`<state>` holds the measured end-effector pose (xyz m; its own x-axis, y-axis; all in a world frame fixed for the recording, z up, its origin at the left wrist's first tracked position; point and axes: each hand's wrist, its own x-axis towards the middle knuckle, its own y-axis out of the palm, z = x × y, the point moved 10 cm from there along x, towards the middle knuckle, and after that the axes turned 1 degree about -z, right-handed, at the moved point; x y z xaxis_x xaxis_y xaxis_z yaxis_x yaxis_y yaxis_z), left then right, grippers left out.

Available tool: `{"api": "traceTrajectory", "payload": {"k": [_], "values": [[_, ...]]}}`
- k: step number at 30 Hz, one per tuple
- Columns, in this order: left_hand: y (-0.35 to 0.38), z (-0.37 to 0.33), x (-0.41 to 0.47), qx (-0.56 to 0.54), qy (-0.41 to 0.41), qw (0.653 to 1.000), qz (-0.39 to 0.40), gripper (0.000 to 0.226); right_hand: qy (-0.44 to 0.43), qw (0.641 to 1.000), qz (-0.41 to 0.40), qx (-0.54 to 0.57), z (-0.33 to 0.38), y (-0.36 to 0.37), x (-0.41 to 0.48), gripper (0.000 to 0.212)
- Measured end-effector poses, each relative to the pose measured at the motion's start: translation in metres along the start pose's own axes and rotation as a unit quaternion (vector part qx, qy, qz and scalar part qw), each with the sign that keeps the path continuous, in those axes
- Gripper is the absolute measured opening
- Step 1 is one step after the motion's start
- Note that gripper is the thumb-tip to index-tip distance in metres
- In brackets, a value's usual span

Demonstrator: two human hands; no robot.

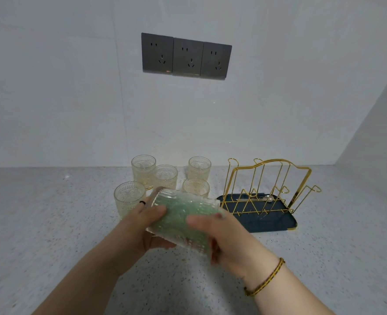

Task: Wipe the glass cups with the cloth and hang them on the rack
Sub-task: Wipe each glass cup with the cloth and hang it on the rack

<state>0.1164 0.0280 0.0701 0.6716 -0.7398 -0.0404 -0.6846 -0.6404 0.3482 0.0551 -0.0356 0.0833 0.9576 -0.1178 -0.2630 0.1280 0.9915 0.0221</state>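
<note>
A pale tiled wall (74,87) is rising behind a speckled grey countertop (40,223) and carrying a row of three dark grey power sockets (186,56). At the right a side wall (374,123) is closing the corner, with soft, even light falling throughout.

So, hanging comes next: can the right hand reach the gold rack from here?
Probably yes. The rack stands just beyond the right hand on its own side, pegs bare, nothing between them. The hand does grip the cup though.
</note>
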Motion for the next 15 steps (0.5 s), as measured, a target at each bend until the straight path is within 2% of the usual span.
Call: {"api": "traceTrajectory", "payload": {"k": [1,3,4,6,7,9,11,13,14,15], "values": [[-0.001,0.004,0.001,-0.015,-0.014,1.000,-0.015,0.041,-0.041,0.987,-0.003,-0.157,0.007,0.003,-0.001,0.018],[-0.006,0.017,0.003,-0.033,-0.058,0.997,-0.040,0.036,-0.142,0.926,0.029,-0.349,0.021,0.020,-0.007,0.021],[-0.008,0.023,0.003,-0.033,-0.075,0.996,-0.047,0.041,-0.173,0.901,0.037,-0.397,0.022,0.025,-0.009,0.021],[-0.011,0.031,0.003,-0.033,-0.095,0.993,-0.057,0.046,-0.189,0.877,0.045,-0.440,0.023,0.027,-0.012,0.014],[-0.012,0.032,0.002,-0.034,-0.095,0.993,-0.058,0.048,-0.188,0.881,0.052,-0.431,0.023,0.026,-0.010,0.015],[-0.012,0.027,0.001,-0.037,-0.065,0.996,-0.041,0.052,-0.164,0.912,0.052,-0.371,0.023,0.019,-0.008,0.027],[-0.013,0.018,0.000,-0.022,-0.024,0.999,-0.014,0.078,-0.121,0.959,0.032,-0.256,0.020,0.006,-0.005,0.024],[-0.017,0.015,-0.001,-0.004,-0.010,1.000,-0.011,0.108,-0.060,0.994,0.018,-0.093,0.012,0.001,-0.003,0.010],[-0.019,0.015,-0.001,0.001,-0.008,1.000,-0.014,0.111,-0.047,0.998,0.006,-0.049,0.007,-0.002,-0.001,0.024],[-0.020,0.015,-0.001,0.006,-0.006,1.000,-0.021,0.106,-0.042,0.998,0.004,-0.052,0.002,-0.002,0.000,0.035]]}}
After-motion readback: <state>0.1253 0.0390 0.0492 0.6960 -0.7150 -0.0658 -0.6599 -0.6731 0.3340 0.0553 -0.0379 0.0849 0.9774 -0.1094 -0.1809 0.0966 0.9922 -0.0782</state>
